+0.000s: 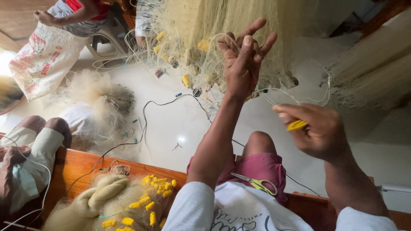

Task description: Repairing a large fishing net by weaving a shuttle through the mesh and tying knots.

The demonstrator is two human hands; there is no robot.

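My left hand is raised with its fingers spread, tangled in the thin strands of a pale fishing net that hangs in front of me. My right hand pinches a small yellow netting tool, with fine line running from it up toward the net. Small yellow floats dangle along the net's edge. Scissors with yellow-green handles lie on my lap on the maroon shorts.
A heap of net with several yellow floats lies on the wooden bench at lower left. Another person's knees are at left, and a second person sits on a chair at top left beside a printed sack. A dark cable crosses the white floor.
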